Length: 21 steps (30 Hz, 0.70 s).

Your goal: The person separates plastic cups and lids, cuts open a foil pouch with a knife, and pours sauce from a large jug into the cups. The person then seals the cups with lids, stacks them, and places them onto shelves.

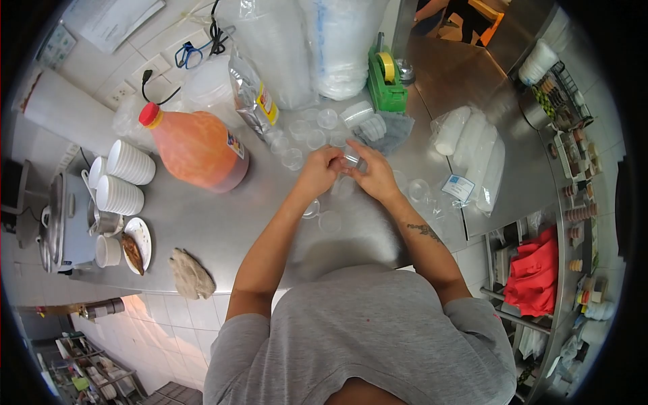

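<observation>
A small clear plastic cup is between my two hands above the steel counter. My right hand grips it from the right, thumb and fingers around its side. My left hand has its fingers closed at the cup's left side; its fingertips are partly hidden. Several similar clear cups, such as one cup behind my hands and one cup nearer my body, stand around. A stack of clear cups lies on its side just beyond my right hand, by a grey plastic bag.
On the left stand an orange-filled jug, stacked white tubs, a plate and a cloth. A silver pouch and green tape dispenser stand behind. Bagged white cups lie right. Another person shows beyond.
</observation>
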Available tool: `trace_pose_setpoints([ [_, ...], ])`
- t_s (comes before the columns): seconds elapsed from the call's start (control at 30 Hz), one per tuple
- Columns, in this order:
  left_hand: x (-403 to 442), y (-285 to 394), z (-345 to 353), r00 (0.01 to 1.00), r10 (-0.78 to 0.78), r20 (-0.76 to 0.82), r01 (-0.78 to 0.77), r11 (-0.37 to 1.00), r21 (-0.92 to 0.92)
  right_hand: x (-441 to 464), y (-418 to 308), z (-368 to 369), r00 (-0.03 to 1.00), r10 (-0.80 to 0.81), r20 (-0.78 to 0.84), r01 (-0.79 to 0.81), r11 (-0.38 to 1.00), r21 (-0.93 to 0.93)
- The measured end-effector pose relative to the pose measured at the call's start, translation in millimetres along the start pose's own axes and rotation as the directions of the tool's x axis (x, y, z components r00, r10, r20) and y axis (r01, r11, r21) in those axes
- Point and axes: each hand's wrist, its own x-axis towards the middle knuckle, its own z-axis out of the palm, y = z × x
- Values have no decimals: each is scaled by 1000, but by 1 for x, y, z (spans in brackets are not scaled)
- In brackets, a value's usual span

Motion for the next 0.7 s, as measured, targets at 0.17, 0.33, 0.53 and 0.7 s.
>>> trace_pose_setpoints([
  [0.17, -9, -10, -17, 972, 153, -181, -102, 959, 264, 4, 5, -4, 997, 7, 73, -5, 1000, -20],
  [0.33, -4, 0, -27, 765, 472, -438, -122, 774, 621, 15, -4, -8, 999, 32, 20, -36, 979, 201],
  [0.53, 5, 11, -29, 984, 121, -132, -75, 948, 308, 22, -27, -23, 986, -52, 156, 28, 987, 156],
  [0.7, -11, 23, 0, 911, 392, -129, -255, 781, 570, -8, 14, -35, 938, -7, 346, 46, 993, -106],
])
